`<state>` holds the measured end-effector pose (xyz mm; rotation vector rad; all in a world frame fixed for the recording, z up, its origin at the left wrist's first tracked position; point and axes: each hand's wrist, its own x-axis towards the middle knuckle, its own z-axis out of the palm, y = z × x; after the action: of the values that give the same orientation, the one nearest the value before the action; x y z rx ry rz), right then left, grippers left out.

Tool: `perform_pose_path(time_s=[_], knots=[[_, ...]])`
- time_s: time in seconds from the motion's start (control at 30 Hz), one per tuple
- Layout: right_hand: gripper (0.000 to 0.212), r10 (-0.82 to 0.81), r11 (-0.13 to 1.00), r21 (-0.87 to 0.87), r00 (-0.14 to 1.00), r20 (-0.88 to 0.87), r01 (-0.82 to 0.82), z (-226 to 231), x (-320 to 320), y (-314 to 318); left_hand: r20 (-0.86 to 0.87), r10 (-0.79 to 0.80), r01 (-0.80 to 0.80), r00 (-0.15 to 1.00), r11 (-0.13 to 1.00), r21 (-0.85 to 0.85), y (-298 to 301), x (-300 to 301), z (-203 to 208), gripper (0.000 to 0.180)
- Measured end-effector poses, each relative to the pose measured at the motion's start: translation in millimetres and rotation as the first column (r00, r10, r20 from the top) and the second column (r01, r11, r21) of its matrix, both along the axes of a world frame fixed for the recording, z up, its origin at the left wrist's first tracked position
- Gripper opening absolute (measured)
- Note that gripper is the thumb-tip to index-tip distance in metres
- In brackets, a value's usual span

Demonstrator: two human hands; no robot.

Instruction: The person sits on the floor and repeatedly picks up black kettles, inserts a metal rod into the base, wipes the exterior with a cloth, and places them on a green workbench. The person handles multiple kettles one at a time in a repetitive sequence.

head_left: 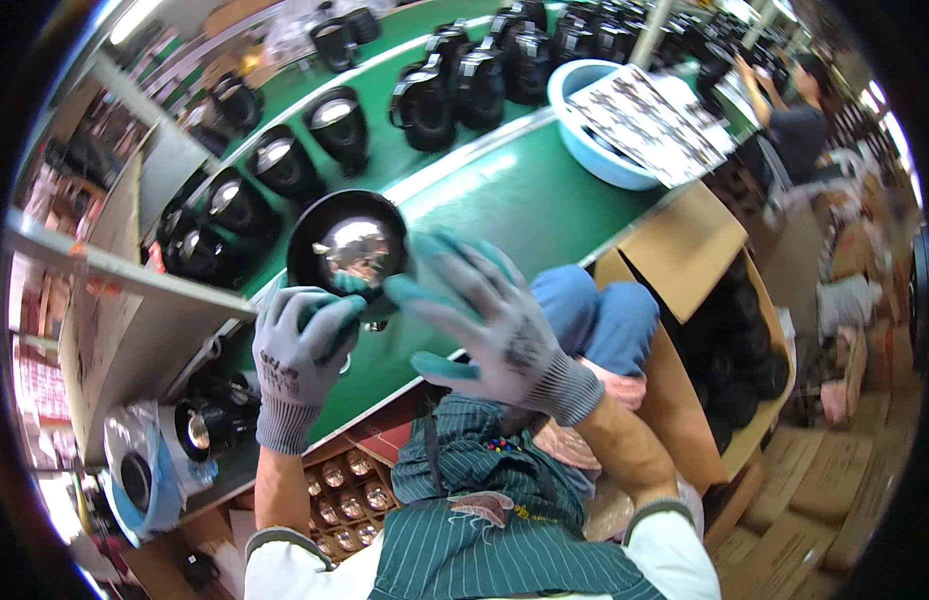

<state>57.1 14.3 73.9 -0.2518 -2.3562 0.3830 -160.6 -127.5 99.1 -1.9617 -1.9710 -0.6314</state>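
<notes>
A black round lamp head (315, 215) with a mirror-like bowl inside is held up over the green bench. My left hand (303, 345), in a grey and teal glove, grips its lower left rim with thumb and fingers. My right hand (505, 330), gloved alike, is just right of the lamp head with fingers spread, slightly smeared by motion. Nothing shows in its palm. Behind the lamp head, black lamp housings (337, 130) with shiny fronts stand in a row on the bench. What lies under the lamp head is partly hidden by my left hand.
Several black lamps (425, 105) line the bench's far side. A light blue basin (585, 150) with a patterned sheet stands at right. An open carton (685, 245) holds black parts. A divided box (340, 505) of shiny round pieces sits near my lap. Another person (800, 130) works far right.
</notes>
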Motion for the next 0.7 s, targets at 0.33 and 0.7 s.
perform_pose_path(time_s=[0.33,0.7], knots=[[0.062,-0.402,0.764,-0.600,0.903,-0.154,0.238,-41,195,-28,0.788,-0.295,0.329,0.540,0.936,0.125,66,52,-55,0.059],[0.048,-0.708,0.462,-0.874,0.656,-0.260,0.152,-35,254,-79,0.922,0.160,0.528,0.352,0.779,-0.337,101,54,-187,0.055]])
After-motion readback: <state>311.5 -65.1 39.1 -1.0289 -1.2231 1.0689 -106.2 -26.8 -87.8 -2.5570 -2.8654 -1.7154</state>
